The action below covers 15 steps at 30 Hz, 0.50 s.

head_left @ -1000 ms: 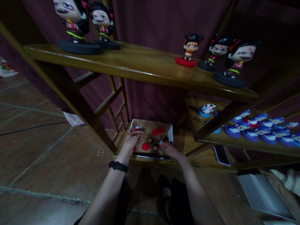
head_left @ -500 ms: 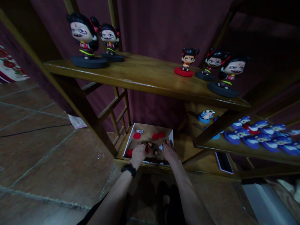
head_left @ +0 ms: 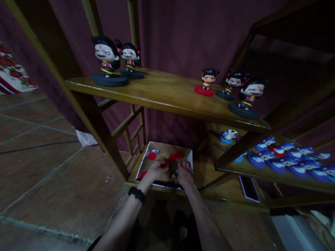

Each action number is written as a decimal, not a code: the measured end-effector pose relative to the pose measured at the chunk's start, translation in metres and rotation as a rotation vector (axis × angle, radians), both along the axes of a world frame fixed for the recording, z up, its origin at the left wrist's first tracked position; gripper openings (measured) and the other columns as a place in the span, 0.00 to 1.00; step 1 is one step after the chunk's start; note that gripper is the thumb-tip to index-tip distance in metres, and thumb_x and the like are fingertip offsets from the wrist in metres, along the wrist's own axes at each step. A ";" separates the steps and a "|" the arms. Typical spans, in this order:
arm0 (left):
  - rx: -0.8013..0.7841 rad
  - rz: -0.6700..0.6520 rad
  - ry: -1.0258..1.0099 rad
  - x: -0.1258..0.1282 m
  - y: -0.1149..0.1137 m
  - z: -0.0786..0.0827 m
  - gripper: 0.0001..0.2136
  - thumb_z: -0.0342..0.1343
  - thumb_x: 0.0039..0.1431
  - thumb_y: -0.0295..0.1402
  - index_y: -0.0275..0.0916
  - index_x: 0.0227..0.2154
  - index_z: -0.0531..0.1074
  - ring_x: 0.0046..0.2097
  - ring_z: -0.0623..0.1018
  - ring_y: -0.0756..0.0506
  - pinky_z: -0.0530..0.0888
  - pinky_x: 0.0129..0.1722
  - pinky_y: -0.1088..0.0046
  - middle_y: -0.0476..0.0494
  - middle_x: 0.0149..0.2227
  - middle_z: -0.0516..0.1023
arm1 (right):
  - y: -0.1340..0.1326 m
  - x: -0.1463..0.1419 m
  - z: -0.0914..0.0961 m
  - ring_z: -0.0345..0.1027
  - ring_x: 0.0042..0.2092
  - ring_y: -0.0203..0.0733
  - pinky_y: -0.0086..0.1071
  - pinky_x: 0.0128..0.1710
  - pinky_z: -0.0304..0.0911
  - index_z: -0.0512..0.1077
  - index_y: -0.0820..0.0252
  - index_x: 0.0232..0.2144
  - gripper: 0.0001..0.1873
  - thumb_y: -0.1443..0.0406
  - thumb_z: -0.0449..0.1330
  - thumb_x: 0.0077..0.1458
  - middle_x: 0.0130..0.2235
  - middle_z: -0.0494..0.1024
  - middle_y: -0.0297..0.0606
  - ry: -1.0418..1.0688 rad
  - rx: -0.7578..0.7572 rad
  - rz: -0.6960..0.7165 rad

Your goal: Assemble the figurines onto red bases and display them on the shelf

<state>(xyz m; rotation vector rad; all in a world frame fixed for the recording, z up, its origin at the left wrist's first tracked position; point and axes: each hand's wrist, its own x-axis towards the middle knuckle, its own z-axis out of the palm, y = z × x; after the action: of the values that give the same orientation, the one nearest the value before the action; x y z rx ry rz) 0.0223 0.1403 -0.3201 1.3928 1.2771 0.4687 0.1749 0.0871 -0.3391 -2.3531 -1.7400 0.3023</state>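
Observation:
A shallow cardboard box sits on the lowest shelf board. Red discs and a small figure piece lie inside it. My left hand, with a black wristband, reaches into the box, fingers curled on a red disc at its tips. Next to it, my right hand rests in the box's right half, fingers stretched forward and down, right beside the small figure piece. What lies under that palm is hidden.
A wooden shelf above carries black-haired figurines on dark bases and one on a red base. Blue figurines fill a lower right shelf. A phone-like slab lies at the right. Tiled floor spreads left.
The view tilted up slightly. My left hand moved from the box's left side toward its middle and closed on a red disc. My right hand slid a little further into the box.

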 end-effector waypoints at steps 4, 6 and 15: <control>-0.381 0.136 -0.609 -0.009 0.006 0.010 0.09 0.61 0.48 0.27 0.34 0.34 0.70 0.39 0.78 0.43 0.74 0.42 0.64 0.39 0.35 0.78 | 0.006 0.008 0.002 0.65 0.45 0.40 0.34 0.47 0.58 0.66 0.56 0.41 0.18 0.73 0.52 0.46 0.39 0.73 0.36 0.410 0.119 -0.025; -0.518 0.220 -0.782 -0.013 0.007 0.011 0.08 0.61 0.47 0.25 0.33 0.32 0.70 0.37 0.79 0.43 0.75 0.42 0.65 0.38 0.33 0.78 | 0.009 0.007 0.006 0.68 0.39 0.38 0.32 0.40 0.63 0.66 0.53 0.42 0.16 0.68 0.53 0.48 0.38 0.74 0.32 0.709 0.190 -0.044; -0.534 0.349 -0.798 -0.016 0.012 0.009 0.06 0.58 0.52 0.28 0.31 0.33 0.72 0.31 0.79 0.48 0.76 0.36 0.71 0.37 0.32 0.79 | 0.004 -0.017 0.038 0.69 0.28 0.35 0.29 0.26 0.66 0.69 0.58 0.43 0.24 0.56 0.63 0.42 0.34 0.76 0.36 1.495 0.273 -0.143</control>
<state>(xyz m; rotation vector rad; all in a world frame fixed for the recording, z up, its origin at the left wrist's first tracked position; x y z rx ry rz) 0.0059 0.1526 -0.3114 0.4388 0.8700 0.7564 0.1577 0.0911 -0.3016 -1.2454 -0.7471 1.2497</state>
